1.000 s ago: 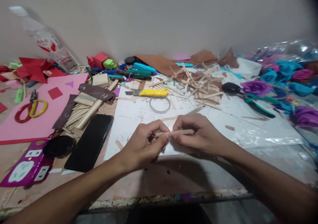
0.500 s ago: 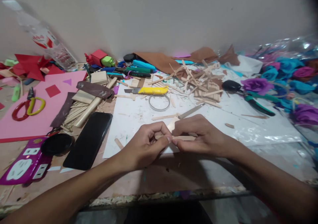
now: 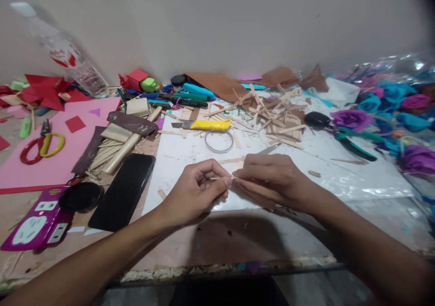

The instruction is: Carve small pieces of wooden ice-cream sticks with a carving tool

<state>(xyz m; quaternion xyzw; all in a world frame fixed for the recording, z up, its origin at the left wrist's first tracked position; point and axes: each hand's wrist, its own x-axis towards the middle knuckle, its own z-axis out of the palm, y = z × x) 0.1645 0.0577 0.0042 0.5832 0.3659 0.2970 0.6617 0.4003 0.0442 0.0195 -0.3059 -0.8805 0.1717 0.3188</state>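
Observation:
Over the white sheet, my left hand (image 3: 202,186) and my right hand (image 3: 275,179) meet with fingertips nearly touching. Both pinch a thin wooden craft stick (image 3: 217,178), seen almost edge-on and mostly covered by the fingers. A flat brownish piece shows below my right palm; what it is I cannot make out. Just beyond my right fingers, a grey metal blade (image 3: 270,149) lies partly hidden. Another craft stick (image 3: 231,160) rests near it. Farther off are a roll of tape (image 3: 219,151) lying flat and a yellow utility knife (image 3: 210,125) with its blade out.
A heap of craft sticks (image 3: 272,111) lies at the back. To the left are a black phone (image 3: 123,193), a purple power strip (image 3: 37,220), scissors (image 3: 44,145) and a leaning bottle (image 3: 74,64). Pliers (image 3: 355,146) and paper flowers (image 3: 353,117) are on the right.
The craft stick has turned edge-on between my fingers and shows less. My right hand has rolled over and covers more of the metal blade; my left hand has risen slightly.

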